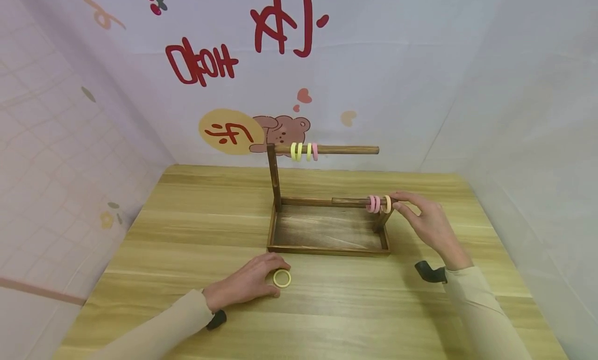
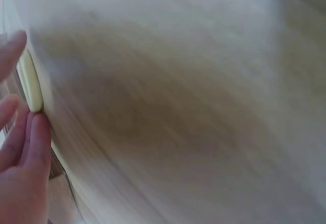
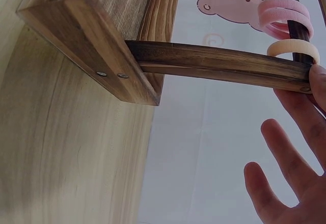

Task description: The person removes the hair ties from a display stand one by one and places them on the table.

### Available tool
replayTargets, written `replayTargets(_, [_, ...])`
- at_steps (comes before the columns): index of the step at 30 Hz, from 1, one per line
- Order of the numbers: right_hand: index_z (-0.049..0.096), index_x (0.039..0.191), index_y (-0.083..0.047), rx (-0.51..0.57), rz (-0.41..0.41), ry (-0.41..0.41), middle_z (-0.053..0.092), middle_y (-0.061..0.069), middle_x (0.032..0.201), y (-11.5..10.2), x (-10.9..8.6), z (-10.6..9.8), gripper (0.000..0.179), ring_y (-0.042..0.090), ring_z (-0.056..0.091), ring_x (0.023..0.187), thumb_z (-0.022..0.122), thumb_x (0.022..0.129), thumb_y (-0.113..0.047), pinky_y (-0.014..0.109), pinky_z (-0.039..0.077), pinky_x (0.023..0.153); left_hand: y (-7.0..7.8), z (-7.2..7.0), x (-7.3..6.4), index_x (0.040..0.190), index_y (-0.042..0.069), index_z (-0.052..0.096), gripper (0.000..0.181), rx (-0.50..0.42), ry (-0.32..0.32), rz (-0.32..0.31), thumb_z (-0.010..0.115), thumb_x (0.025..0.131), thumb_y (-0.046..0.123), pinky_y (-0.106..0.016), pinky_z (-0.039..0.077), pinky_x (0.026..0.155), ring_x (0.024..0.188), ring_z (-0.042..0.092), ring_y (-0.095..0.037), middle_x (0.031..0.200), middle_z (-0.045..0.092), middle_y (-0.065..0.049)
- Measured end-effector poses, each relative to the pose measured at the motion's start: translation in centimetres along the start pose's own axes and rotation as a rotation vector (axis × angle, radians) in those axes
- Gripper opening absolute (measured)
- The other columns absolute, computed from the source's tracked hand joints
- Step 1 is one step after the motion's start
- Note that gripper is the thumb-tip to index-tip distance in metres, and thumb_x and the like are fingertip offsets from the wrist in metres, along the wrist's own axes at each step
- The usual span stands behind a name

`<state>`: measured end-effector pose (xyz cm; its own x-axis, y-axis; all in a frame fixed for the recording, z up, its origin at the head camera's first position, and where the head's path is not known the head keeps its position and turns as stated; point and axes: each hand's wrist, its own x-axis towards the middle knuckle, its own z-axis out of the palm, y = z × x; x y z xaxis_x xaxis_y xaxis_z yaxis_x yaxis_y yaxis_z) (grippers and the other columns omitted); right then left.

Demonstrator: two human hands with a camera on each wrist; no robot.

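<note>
On the table my left hand (image 1: 247, 281) has its fingers and thumb curled round a pale yellow hair tie (image 1: 282, 278) lying flat. Seen from the left wrist, fingertips meet both ends of the hair tie (image 2: 31, 81). My right hand (image 1: 427, 222) pinches the top end of the right post (image 3: 219, 66) of a dark wooden rack (image 1: 327, 251), thumb on one side, index finger on the other. Just inside that grip, a peach hair tie (image 3: 293, 48) and pink hair ties (image 1: 374, 204) hang on the lower bar (image 1: 350, 201). The right hand's other fingers are spread.
The rack's taller left post (image 1: 273, 175) carries an upper bar (image 1: 350, 149) with yellow hair ties (image 1: 299, 151) and a pink one (image 1: 315, 151). A shallow wooden tray forms its base. White printed cloth (image 1: 397, 79) stands behind and beside the wooden table (image 1: 196, 220).
</note>
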<state>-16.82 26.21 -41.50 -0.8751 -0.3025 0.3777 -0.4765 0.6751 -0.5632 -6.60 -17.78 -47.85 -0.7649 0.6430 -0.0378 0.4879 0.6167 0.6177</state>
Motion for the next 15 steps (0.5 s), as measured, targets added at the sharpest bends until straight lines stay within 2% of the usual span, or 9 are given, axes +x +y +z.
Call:
replayTargets(5, [0.072, 0.128, -0.008, 0.006, 0.004, 0.002, 0.071, 0.016, 0.129, 0.0, -0.1, 0.0, 0.027, 0.044, 0.062, 0.124, 0.067, 0.103, -0.016, 0.064, 0.047, 0.1, -0.3, -0.7, -0.6, 0.14, 0.006, 0.061, 0.063, -0.085, -0.025, -0.016, 0.087, 0.085, 0.021, -0.047, 0.044, 0.113, 0.134, 0.056, -0.025, 0.14, 0.063, -0.004])
replayTargets(8, [0.072, 0.128, -0.008, 0.012, 0.012, -0.001, 0.07, 0.017, 0.13, 0.1, -0.2, 0.0, 0.027, 0.045, 0.061, 0.125, 0.067, 0.103, -0.017, 0.064, 0.046, 0.101, -0.4, -1.0, -1.0, 0.145, 0.006, 0.057, 0.067, -0.123, -0.017, -0.028, 0.086, 0.088, 0.025, -0.048, 0.044, 0.113, 0.135, 0.055, -0.026, 0.143, 0.062, -0.005])
replayTargets(11, [0.072, 0.129, -0.008, 0.014, 0.008, 0.001, 0.07, 0.017, 0.13, 0.1, -0.1, 0.1, 0.028, 0.044, 0.061, 0.124, 0.067, 0.103, -0.017, 0.064, 0.047, 0.101, -0.2, -1.4, -1.4, 0.147, 0.005, 0.055, 0.068, -0.127, 0.009, -0.024, 0.084, 0.09, 0.027, -0.049, 0.044, 0.113, 0.135, 0.055, -0.027, 0.145, 0.061, -0.007])
replayTargets(15, [0.072, 0.129, -0.008, 0.014, -0.005, 0.005, 0.07, 0.017, 0.129, 0.2, 0.0, 0.1, 0.027, 0.044, 0.062, 0.123, 0.067, 0.103, -0.017, 0.064, 0.047, 0.1, 0.4, -2.2, -1.9, 0.147, 0.004, 0.055, 0.063, -0.079, 0.056, 0.025, 0.079, 0.094, 0.027, -0.05, 0.046, 0.111, 0.135, 0.056, -0.029, 0.147, 0.06, -0.008])
